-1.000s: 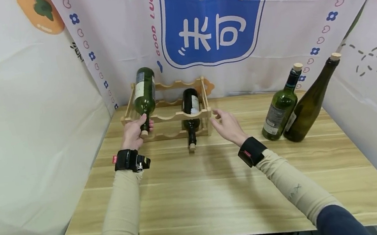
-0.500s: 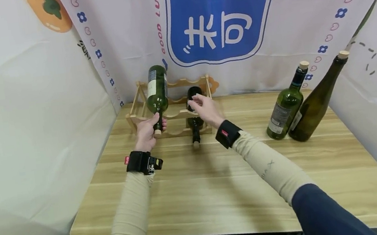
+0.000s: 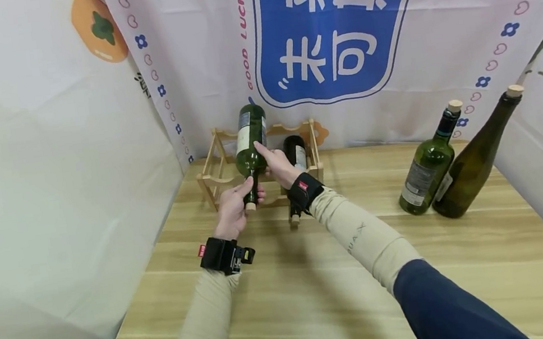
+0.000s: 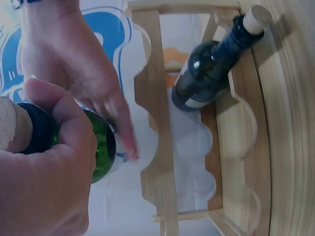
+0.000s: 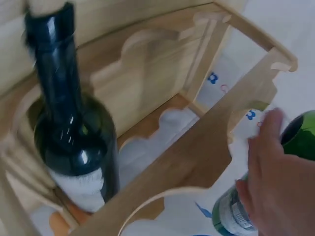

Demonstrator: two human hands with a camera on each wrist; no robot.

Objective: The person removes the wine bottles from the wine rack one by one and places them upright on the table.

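Observation:
My left hand (image 3: 236,206) grips the neck of a green wine bottle (image 3: 250,138) just above its cork and holds it tilted, base up, over the left end of a wooden rack (image 3: 212,172). My right hand (image 3: 273,161) lies with straight fingers against the bottle's body. In the left wrist view the left hand (image 4: 44,167) wraps the corked neck of the green bottle (image 4: 103,150), with the right hand (image 4: 93,83) beside it. A dark bottle (image 3: 296,152) lies in the rack's lower tier, neck toward me; the right wrist view shows this dark bottle (image 5: 74,142) too.
Two corked green bottles (image 3: 428,164) (image 3: 473,159) stand leaning together at the right rear of the wooden table (image 3: 317,294). Printed cloth walls (image 3: 47,163) close in the left, back and right sides. The rack's upper scalloped rails (image 4: 152,123) hold no bottles.
My right hand swung left from beside the rack, past the dark bottle, onto the green bottle's body. The left hand kept its grip on the neck, and the camera view shifted.

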